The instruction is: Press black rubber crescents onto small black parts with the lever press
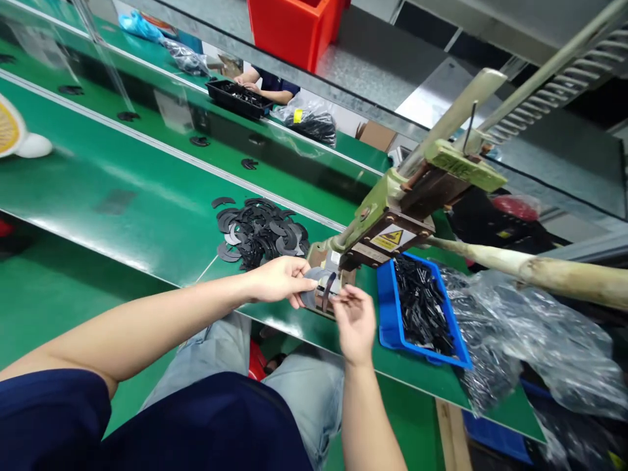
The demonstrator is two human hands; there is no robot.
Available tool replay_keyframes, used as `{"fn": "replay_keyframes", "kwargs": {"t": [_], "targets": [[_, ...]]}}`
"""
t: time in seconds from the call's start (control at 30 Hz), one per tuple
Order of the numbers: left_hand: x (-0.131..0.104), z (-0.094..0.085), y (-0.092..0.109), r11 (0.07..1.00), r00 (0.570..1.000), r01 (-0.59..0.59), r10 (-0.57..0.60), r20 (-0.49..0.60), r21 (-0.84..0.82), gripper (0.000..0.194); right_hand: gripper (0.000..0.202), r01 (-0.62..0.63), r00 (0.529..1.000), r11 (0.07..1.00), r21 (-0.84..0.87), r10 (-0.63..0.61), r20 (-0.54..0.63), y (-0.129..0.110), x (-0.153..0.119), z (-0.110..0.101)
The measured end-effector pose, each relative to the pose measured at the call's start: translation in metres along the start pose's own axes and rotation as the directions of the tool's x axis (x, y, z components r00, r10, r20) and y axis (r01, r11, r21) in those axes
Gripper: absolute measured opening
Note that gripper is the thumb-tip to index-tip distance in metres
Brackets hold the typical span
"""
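Observation:
My left hand [284,282] pinches a flat grey rounded plate [309,298] between thumb and fingers, at the base of a green hand press [383,216]. Close by on the right, my right hand [356,320] is closed, its fingertips at a thin dark curved strip [328,293] that stands up against the plate. The fingers partly hide where they meet the strip. Left of the press lies a heap of dark crescent-shaped pieces [265,229]. A blue bin [390,320] of small black parts stands right of my right hand.
The press's long handle [564,268] juts to the right above clear plastic bags [530,327]. Beyond a clear divider, several dark pieces lie on a green belt [161,127]. Across it, a co-worker's hands [248,82] are at a black tray [235,104]. A red bin [294,29] sits overhead.

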State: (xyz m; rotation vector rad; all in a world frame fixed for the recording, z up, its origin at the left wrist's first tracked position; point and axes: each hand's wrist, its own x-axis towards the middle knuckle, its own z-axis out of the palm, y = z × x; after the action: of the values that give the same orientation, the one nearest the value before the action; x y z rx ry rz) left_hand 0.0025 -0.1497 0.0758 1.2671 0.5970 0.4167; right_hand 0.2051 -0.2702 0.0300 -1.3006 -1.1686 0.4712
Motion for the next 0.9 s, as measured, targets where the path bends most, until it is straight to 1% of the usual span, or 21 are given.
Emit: {"fn": "replay_keyframes", "kwargs": {"t": [0.03,0.1,0.17,0.27,0.33,0.37,0.47,0.53,0.63,0.7,0.77,0.83,0.87,0.9], "targets": [[-0.005,0.004,0.000,1.000,1.000,0.002,-0.002,0.016,-0.005,0.051,0.038,-0.025,0.998,1.000,0.016,0.024,0.057,0.004,-0.009,0.010],[-0.014,0.012,-0.001,1.000,0.999,0.009,-0.009,0.046,-0.001,0.051,0.033,-0.026,0.996,0.999,0.028,0.024,0.085,0.004,-0.018,0.025],[-0.019,0.018,-0.001,1.000,0.998,0.012,-0.013,0.063,0.020,0.050,0.026,-0.013,0.998,0.999,0.038,0.011,0.059,0.000,-0.021,0.034],[-0.025,0.022,0.000,0.999,0.999,0.002,-0.004,0.052,0.038,0.050,0.021,0.018,1.000,0.999,0.038,-0.018,0.014,-0.007,-0.022,0.038],[-0.026,0.022,0.001,1.000,0.998,0.021,-0.022,0.060,0.022,0.052,0.019,0.037,0.999,0.999,0.036,-0.037,0.010,-0.009,-0.023,0.038],[-0.026,0.021,0.001,0.999,0.996,0.048,-0.048,0.077,0.004,0.053,0.018,0.047,0.999,0.998,0.035,-0.047,0.011,-0.010,-0.024,0.038],[-0.022,0.020,-0.001,0.981,0.978,0.175,-0.163,0.133,-0.085,0.057,0.016,0.068,0.998,0.997,0.022,-0.068,0.016,-0.010,-0.028,0.037],[-0.019,0.020,-0.003,0.968,0.968,0.222,-0.206,0.141,-0.113,0.058,0.013,0.076,0.997,0.997,0.000,-0.076,0.014,-0.009,-0.031,0.037],[-0.015,0.023,-0.003,0.977,0.973,0.198,-0.186,0.137,-0.080,0.056,0.009,0.096,0.995,0.994,-0.053,-0.096,-0.001,-0.007,-0.036,0.035],[-0.013,0.024,0.001,0.982,0.973,0.179,-0.168,0.161,-0.055,0.054,0.008,0.124,0.992,0.987,-0.098,-0.126,-0.011,-0.005,-0.038,0.032],[-0.012,0.022,0.007,0.987,0.970,0.157,-0.150,0.192,-0.020,0.051,0.005,0.162,0.987,0.976,-0.148,-0.162,0.009,-0.005,-0.036,0.026],[-0.012,0.017,0.012,0.991,0.972,0.121,-0.129,0.198,0.049,0.049,0.008,0.206,0.978,0.957,-0.203,-0.193,0.081,-0.006,-0.031,0.017],[-0.013,0.015,0.014,0.990,0.976,0.101,-0.117,0.184,0.095,0.047,0.010,0.232,0.970,0.945,-0.230,-0.206,0.131,-0.008,-0.028,0.013],[-0.014,0.013,0.015,0.987,0.985,0.072,-0.094,0.147,0.147,0.045,0.011,0.257,0.959,0.932,-0.256,-0.214,0.184,-0.009,-0.024,0.009]]}}
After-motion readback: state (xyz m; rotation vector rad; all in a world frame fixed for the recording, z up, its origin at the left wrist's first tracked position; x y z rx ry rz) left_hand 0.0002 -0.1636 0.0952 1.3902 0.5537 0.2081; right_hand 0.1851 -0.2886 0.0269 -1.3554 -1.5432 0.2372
